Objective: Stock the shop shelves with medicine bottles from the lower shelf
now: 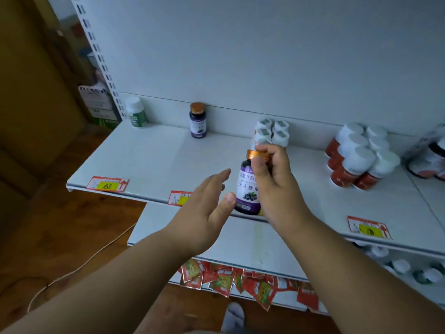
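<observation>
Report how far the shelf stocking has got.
Done: the upper shelf already holds one purple bottle at the back, a green one, a white-capped cluster and a red group. In hand: the right hand grips another purple bottle by its gold cap; the left hand is open beside it. Left: placing it, and more bottles show on the lower shelf.
</observation>
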The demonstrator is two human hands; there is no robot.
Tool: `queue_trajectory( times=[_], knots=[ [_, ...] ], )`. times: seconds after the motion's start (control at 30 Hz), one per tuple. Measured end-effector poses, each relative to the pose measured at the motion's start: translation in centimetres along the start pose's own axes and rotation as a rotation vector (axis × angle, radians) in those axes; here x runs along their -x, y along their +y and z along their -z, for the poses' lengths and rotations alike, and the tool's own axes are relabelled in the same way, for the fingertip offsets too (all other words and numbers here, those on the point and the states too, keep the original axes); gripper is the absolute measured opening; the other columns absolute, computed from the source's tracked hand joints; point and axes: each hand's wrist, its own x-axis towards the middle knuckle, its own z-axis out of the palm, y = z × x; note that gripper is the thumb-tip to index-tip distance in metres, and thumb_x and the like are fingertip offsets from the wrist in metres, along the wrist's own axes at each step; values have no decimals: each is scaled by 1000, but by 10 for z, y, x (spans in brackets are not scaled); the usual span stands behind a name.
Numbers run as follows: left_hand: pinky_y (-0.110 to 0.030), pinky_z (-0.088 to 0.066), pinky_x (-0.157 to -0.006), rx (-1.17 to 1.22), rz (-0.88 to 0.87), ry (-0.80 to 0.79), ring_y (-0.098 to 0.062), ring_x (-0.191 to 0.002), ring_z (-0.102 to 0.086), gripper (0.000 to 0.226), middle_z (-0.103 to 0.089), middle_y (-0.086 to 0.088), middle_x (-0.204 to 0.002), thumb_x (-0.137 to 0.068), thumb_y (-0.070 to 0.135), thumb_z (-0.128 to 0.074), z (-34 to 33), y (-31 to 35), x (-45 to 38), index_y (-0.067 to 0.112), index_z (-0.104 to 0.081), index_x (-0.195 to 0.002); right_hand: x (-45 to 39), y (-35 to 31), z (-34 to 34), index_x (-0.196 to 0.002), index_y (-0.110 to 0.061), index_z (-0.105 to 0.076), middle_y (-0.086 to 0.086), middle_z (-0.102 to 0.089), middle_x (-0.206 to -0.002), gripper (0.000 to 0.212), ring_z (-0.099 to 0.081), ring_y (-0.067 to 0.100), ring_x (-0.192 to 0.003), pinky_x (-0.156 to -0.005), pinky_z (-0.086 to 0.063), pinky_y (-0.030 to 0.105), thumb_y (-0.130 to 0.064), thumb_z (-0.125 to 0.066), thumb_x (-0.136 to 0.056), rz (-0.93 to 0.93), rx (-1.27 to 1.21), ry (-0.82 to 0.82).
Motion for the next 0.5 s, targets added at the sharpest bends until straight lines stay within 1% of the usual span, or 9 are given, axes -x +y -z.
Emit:
queue_trajectory(
  times=[0.07, 0.13, 0.17, 0.27, 0.33, 0.37, 0.47, 0.5],
  knots=[
    [-33, -33, -112, -54, 35, 23, 2, -136, -31, 82, -27, 14, -158, -85, 81, -15, 7, -12, -18, 38, -16, -155, -29, 4, -7, -110, -38, -50, -16, -60, -104, 25, -63, 4, -97, -83, -54, 31, -52, -54, -89, -1, 4, -38],
    [-37, -30, -115, -130, 70, 41, -8, -142, -30, 85, -26, 9, -159, -85, 83, -16, 18, -21, -34, 34, -15, -155, -55, 8, -14, -112, -32, -50, -19, -61, -101, 23, -62, 0, -96, -89, -53, 32, -38, -62, -93, 10, 63, -54],
    [-37, -28, -116, -173, 81, 41, -11, -143, -29, 85, -26, 7, -160, -86, 81, -17, 25, -25, -42, 33, -15, -156, -68, 10, -20, -112, -31, -50, -20, -60, -99, 24, -61, -1, -95, -90, -52, 33, -34, -64, -93, 21, 107, -54],
    [-34, -23, -116, -321, 115, 11, -16, -144, -26, 80, -23, 5, -161, -89, 72, -28, 47, -39, -67, 31, -13, -156, -103, 14, -41, -120, -30, -47, -22, -58, -100, 35, -60, 2, -95, -91, -50, 32, -35, -66, -91, -1, 217, -50],
    [-35, -24, -116, -396, 114, 20, -17, -144, -26, 77, -22, 5, -161, -93, 67, -37, 60, -50, -87, 31, -12, -156, -122, 15, -57, -130, -27, -44, -18, -56, -105, 48, -59, 8, -95, -87, -47, 27, -37, -69, -90, -33, 283, -47],
    [-35, -24, -116, -427, 100, 32, -18, -144, -26, 77, -22, 5, -161, -93, 65, -40, 66, -56, -97, 30, -13, -156, -131, 17, -64, -132, -25, -44, -15, -55, -107, 51, -57, 9, -96, -85, -45, 24, -37, -70, -89, -49, 318, -36],
    [-39, -25, -117, -507, -2, 52, -22, -146, -25, 75, -23, 3, -161, -94, 60, -46, 80, -68, -125, 27, -17, -155, -157, 26, -83, -126, -22, -49, -12, -53, -108, 46, -52, 9, -96, -79, -40, 17, -38, -70, -89, -74, 431, 38],
    [-40, -25, -118, -528, -55, 45, -23, -146, -24, 75, -22, 2, -162, -94, 58, -48, 85, -71, -133, 26, -17, -155, -165, 30, -89, -124, -21, -50, -11, -53, -107, 44, -51, 9, -96, -77, -40, 17, -37, -71, -89, -80, 452, 58]
  ],
)
